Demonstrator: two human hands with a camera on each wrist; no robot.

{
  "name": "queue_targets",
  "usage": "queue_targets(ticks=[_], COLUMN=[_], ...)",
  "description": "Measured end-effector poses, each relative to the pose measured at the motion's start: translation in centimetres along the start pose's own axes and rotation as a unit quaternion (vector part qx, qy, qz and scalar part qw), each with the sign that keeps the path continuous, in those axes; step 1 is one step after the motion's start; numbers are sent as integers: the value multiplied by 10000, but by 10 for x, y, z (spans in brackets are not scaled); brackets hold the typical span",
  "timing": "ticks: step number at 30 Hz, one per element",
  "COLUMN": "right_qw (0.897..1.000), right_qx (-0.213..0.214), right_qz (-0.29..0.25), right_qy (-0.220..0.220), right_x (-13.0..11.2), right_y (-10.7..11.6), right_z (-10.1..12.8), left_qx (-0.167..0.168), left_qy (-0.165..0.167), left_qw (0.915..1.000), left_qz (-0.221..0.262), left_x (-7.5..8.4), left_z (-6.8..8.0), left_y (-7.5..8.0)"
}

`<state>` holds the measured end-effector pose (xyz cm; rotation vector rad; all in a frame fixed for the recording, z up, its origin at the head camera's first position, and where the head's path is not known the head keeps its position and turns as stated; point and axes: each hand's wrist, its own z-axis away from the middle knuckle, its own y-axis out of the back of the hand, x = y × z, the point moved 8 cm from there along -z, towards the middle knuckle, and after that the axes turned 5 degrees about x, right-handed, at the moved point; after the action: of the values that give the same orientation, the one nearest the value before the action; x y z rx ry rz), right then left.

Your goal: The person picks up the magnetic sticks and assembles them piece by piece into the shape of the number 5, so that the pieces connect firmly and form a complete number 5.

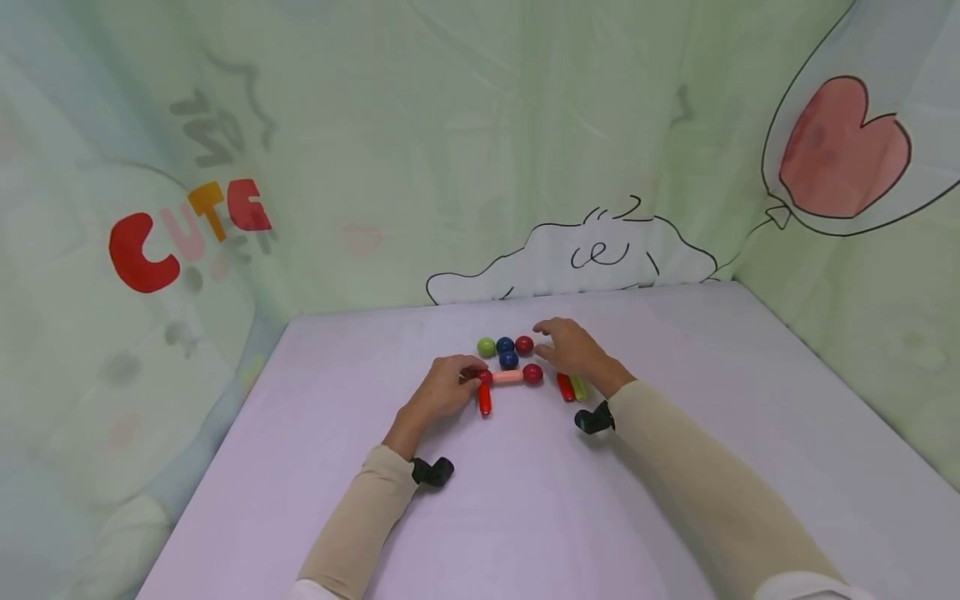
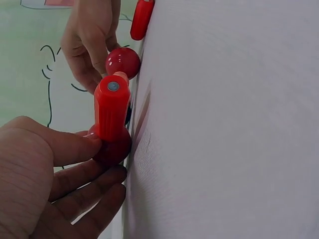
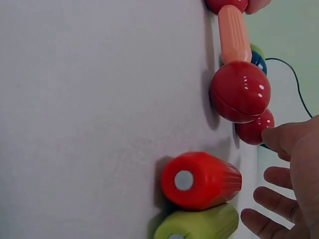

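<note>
1. My left hand rests on the pale purple table, thumb and fingers curled round the red ball at the left end of the little toy build; the left wrist view shows my thumb pressed against that ball and the fingers tucked under it
2. A red stick is joined to that ball and points back toward me
3. A pink stick runs from the same ball across to a second red ball on the right, so the pieces lie in an L on the table just in front of my hands
4. My right hand is over the table just right of the build, fingers spread loosely and holding nothing; its fingertips are near a loose red ball
5. That loose ball sits in a small cluster behind the pink stick with a green ball and two blue balls, all close together
6. Beside my right wrist lie two spare sticks side by side, one red and one green, touching each other
</note>
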<state>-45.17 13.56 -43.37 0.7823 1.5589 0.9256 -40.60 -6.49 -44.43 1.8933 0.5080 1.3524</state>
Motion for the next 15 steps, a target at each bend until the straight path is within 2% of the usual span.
queue_targets(ticks=[6,15], right_qw=[9996,9991], right_qx=[-151,-409], right_qz=[107,3], right_qy=[233,82], right_x=[-3,-6], right_y=[-9,-18], right_z=[-10,-11], left_qx=[28,-55], left_qy=[-35,21], left_qw=[10000,10000], left_qz=[40,77], left_x=[0,-1], left_z=[-1,0], left_y=[3,0])
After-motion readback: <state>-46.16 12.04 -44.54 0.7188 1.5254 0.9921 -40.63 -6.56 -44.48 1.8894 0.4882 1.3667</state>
